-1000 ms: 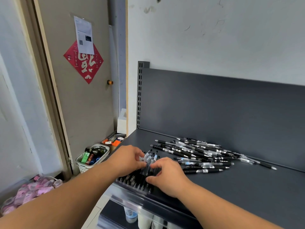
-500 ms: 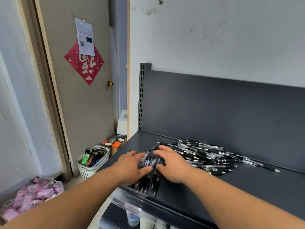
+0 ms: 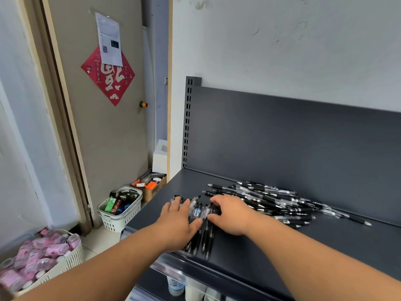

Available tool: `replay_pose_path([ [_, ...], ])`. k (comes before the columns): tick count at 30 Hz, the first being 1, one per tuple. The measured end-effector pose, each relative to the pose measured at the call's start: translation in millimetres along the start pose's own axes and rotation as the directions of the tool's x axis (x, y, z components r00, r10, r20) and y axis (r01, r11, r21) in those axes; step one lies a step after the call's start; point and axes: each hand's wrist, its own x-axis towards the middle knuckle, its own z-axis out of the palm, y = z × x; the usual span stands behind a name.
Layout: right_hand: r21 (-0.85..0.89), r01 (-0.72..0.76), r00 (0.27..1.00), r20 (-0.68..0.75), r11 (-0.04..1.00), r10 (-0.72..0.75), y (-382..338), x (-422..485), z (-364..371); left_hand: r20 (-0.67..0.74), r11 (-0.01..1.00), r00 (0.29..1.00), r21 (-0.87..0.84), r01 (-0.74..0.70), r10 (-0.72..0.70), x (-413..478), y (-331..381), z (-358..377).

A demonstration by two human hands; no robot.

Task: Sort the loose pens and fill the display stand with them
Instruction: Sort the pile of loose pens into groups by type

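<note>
A row of black and clear pens (image 3: 202,222) lies side by side near the front left of the dark grey shelf (image 3: 271,253). My left hand (image 3: 179,222) rests flat on the left part of that row, fingers straight. My right hand (image 3: 233,213) presses on the row's right side with spread fingers. A loose pile of black pens (image 3: 277,200) is heaped further right, behind my right hand. The display stand cannot be made out as a separate thing; my hands and the pens cover that spot.
The shelf's dark back panel (image 3: 303,137) rises behind the pile. On the floor to the left stand a white basket of bottles (image 3: 120,210), a cardboard box (image 3: 149,184) and a basket of pink packets (image 3: 39,259). A door (image 3: 97,105) is further left.
Both hands slid away from me over the row of pens and flattened out, the left fingers uncurling. The view shifted slightly.
</note>
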Motion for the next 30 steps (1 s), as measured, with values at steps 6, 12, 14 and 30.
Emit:
replay_pose_path([
  [6, 0.049, -0.018, 0.998, -0.055, 0.999, 0.021, -4.0, -13.3, -1.2, -0.091, 0.994, 0.995, 0.091, 0.056, -0.048, -11.1, 7.5, -10.4],
  [12, 0.209, 0.003, 1.0, -0.022, 0.978, 0.002, -11.7, -25.2, 3.0, -0.237, 0.999, 0.971, 0.044, 0.016, -0.005, -4.3, -0.4, -16.2],
  [14, 0.225, 0.028, 0.998, -0.059, 0.974, -0.015, -12.9, -26.3, 4.3, -0.245, 0.999, 0.97, 0.046, 0.008, 0.004, -3.3, -1.5, -17.4],
  [30, 0.202, 0.065, 0.996, 0.054, 0.977, -0.077, -10.3, -20.9, -0.2, -0.066, 0.998, 0.996, -0.024, -0.065, 0.064, -3.2, -6.7, -20.7],
])
